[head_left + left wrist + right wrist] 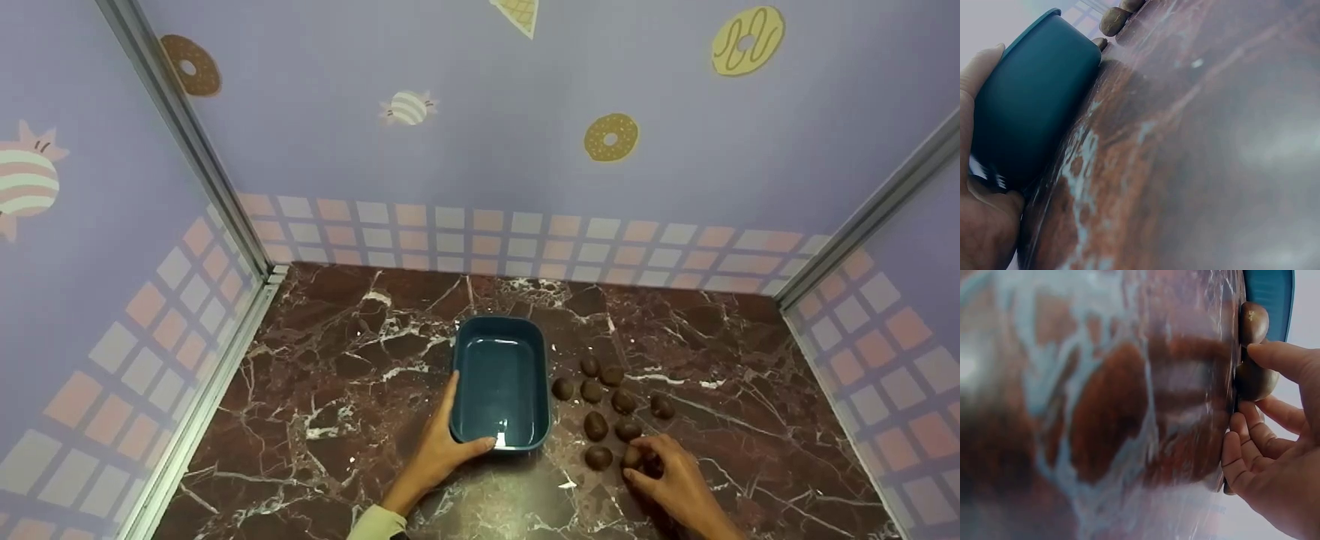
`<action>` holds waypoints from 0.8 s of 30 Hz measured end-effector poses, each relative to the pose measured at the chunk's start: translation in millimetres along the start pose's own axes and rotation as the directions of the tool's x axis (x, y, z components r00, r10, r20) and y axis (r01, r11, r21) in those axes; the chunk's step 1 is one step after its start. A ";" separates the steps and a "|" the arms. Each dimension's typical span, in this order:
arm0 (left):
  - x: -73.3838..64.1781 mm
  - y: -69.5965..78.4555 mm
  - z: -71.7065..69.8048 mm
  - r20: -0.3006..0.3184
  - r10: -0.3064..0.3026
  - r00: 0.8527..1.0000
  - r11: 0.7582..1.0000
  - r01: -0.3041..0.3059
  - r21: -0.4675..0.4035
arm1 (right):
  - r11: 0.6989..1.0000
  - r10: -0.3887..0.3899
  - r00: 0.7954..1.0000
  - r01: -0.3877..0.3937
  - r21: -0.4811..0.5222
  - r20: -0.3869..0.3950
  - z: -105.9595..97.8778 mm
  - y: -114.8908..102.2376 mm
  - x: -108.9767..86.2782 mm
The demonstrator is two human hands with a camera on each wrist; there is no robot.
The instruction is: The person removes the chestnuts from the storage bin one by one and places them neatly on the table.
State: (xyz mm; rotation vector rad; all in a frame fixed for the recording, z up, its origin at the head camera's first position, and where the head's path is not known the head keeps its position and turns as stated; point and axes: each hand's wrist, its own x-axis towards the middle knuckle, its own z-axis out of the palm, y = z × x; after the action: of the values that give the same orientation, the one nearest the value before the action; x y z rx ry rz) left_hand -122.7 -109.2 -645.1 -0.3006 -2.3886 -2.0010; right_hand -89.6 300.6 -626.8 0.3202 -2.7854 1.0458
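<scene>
My left hand (441, 442) holds the near left corner of a dark teal rectangular dish (499, 382), thumb over the near rim and fingers along the left wall. Nothing lies inside the dish. In the left wrist view the hand wraps the outer wall (1036, 95). To the right of the dish, my right hand (679, 480) pinches a smooth brown stone (1256, 379) between thumb and forefinger, low at the tabletop. The right wrist view shows its other fingers (1249, 444) loosely curled below. Another stone (1254, 323) sits just beyond the pinched one.
Several rounded brown stones (595, 426) lie loosely grouped between the dish and my right hand, one stone (662, 406) a little apart on the right. The tabletop (337, 375) is dark red, white-veined marble pattern. Lilac printed panels (487, 150) enclose the back and both sides.
</scene>
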 end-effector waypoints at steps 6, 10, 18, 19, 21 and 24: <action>0.8 -0.8 1.0 -0.007 0.006 1.000 1.000 -0.006 0.010 | 0.999 0.032 0.999 -0.032 -0.031 0.013 -0.6 -0.7 -0.6; -0.1 -0.6 1.3 -0.005 0.002 1.000 1.000 -0.002 0.001 | 0.999 0.042 0.999 -0.042 -0.034 0.010 0.1 -0.9 -1.4; 1.1 1.8 2.2 0.015 -0.008 1.000 1.000 0.009 -0.028 | 0.998 0.047 0.999 -0.047 -0.038 -0.004 0.5 0.5 -1.2; 1.8 1.6 2.2 0.017 -0.002 1.000 1.000 0.003 -0.024 | 0.998 0.044 0.999 -0.045 -0.039 -0.010 0.6 0.7 -0.7; 2.8 1.3 1.5 0.018 0.004 1.000 1.000 -0.004 -0.019 | 0.999 0.040 0.999 -0.041 -0.033 -0.022 0.6 0.7 -0.2; 2.0 0.8 -1.0 0.024 0.026 0.999 1.000 -0.026 -0.006 | 0.999 0.046 0.999 -0.046 -0.004 -0.028 -0.3 -0.1 0.4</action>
State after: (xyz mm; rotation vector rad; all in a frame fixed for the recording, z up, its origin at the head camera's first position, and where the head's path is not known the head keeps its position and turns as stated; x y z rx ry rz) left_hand -124.6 -109.8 -643.8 -0.3564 -2.3803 -2.0048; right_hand -90.0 300.6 -626.5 0.2404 -2.7827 1.0447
